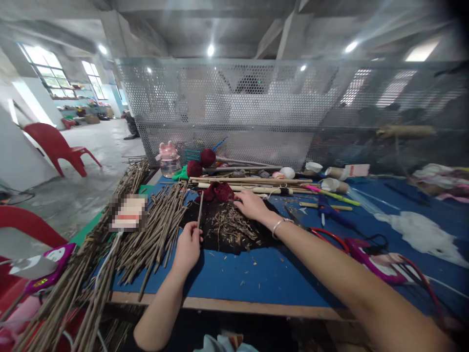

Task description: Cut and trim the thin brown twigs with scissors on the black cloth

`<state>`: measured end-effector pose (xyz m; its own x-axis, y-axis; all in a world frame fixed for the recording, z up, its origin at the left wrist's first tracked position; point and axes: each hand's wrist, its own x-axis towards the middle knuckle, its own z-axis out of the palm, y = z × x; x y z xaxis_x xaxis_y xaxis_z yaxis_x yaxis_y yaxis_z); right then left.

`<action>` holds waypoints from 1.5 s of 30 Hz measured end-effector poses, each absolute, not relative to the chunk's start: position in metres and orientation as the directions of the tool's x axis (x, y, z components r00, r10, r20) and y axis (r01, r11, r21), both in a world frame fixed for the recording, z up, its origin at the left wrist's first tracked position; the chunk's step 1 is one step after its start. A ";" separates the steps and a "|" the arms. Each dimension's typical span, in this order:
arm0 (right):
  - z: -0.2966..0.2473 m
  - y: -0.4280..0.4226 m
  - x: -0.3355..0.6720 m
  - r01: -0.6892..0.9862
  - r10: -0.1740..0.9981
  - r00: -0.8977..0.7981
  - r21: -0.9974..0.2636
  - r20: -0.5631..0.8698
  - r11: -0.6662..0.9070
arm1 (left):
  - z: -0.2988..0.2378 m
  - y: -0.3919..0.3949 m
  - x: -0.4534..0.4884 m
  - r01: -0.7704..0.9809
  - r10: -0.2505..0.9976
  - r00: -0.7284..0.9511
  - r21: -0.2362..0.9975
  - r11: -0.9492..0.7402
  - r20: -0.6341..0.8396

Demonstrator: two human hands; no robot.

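Observation:
My left hand (pixel 188 244) is closed around a thin brown stick (pixel 200 209) that it holds upright over the blue table (pixel 256 278). My right hand (pixel 251 204) reaches forward with fingers stretched out, resting on a dark cloth (pixel 220 242) strewn with bark shavings (pixel 230 227). Its fingertips lie beside a dark red woolly lump (pixel 219 192). A metal bangle (pixel 280 224) circles my right wrist.
A big heap of thin sticks (pixel 146 234) covers the table's left side. Longer rods with red ball ends (pixel 238 171), paper cups (pixel 331 185), red-handled pliers (pixel 330 234) and a pink tool (pixel 370 256) lie to the right. A perforated metal screen (pixel 293 107) stands behind. Red chair (pixel 58 146) at left.

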<state>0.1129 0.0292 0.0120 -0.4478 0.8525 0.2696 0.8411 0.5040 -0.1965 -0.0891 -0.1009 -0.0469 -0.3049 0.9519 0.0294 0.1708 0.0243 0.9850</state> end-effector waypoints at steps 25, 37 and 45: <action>-0.004 -0.052 0.250 0.951 0.963 -0.215 -0.191 0.162 0.244 | -0.001 -0.130 -0.137 0.829 0.785 -0.529 0.395 0.396 0.323; -0.008 -0.020 0.185 0.923 0.980 -0.184 -0.331 0.072 0.197 | 0.000 -0.129 -0.147 0.792 0.672 -0.609 0.376 0.482 0.422; -0.009 -0.011 0.147 0.848 0.941 -0.329 -0.413 0.078 0.331 | 0.005 -0.101 -0.036 0.933 0.986 0.009 0.354 -0.069 0.168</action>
<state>0.1473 -0.0111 -0.0092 -0.3288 0.9411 0.0784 0.8484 0.3309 -0.4133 -0.0364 -0.1013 0.0053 0.0092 0.9857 0.1680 0.9326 -0.0691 0.3543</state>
